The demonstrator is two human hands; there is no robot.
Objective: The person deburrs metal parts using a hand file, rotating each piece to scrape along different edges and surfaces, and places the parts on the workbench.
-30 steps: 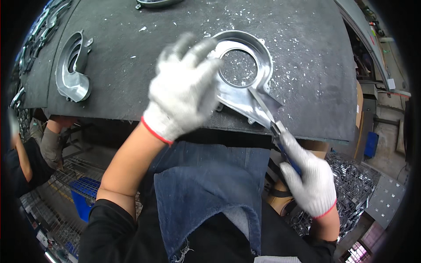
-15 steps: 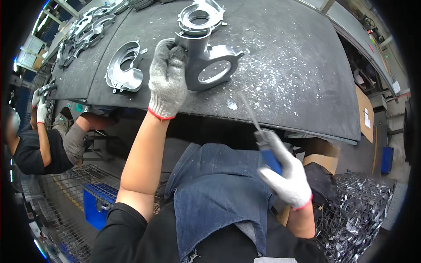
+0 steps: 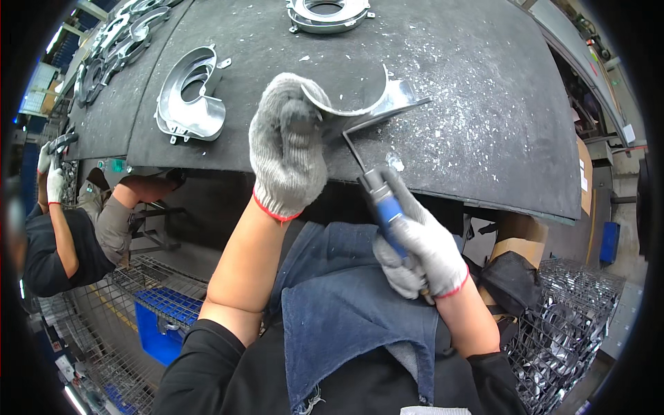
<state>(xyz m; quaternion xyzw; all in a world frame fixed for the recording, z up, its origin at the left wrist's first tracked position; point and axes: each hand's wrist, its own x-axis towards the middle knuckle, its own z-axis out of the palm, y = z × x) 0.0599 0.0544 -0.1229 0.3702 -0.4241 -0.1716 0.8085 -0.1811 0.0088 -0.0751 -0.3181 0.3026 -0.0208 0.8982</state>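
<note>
My gloved left hand [image 3: 289, 145] grips a silver cast metal housing [image 3: 400, 95] by its curved wall, tilted up on the near side of the dark table. Its U-shaped rim faces upward. In my gloved right hand [image 3: 425, 252] is a blue-handled tool [image 3: 389, 211] with a grey collar and a thin metal shaft, the fingers wrapped round the handle. The shaft's tip meets or nearly meets the housing's lower edge; exact contact cannot be made out. To the left lies a second silver housing [image 3: 213, 114], and a ring-shaped one [image 3: 328, 26] rests farther back.
Metal chips [image 3: 449, 131] litter the dark tabletop [image 3: 505, 166]. More castings [image 3: 114, 48] lie at the far left, where a gloved co-worker [image 3: 69, 242] sits. A wire basket of metal pieces [image 3: 560, 346] stands at lower right; a blue bin [image 3: 158, 332] is at lower left.
The housing has been turned, so its round opening no longer faces me and its curved rim shows. My right hand has brought the tool left, its tip up to the housing.
</note>
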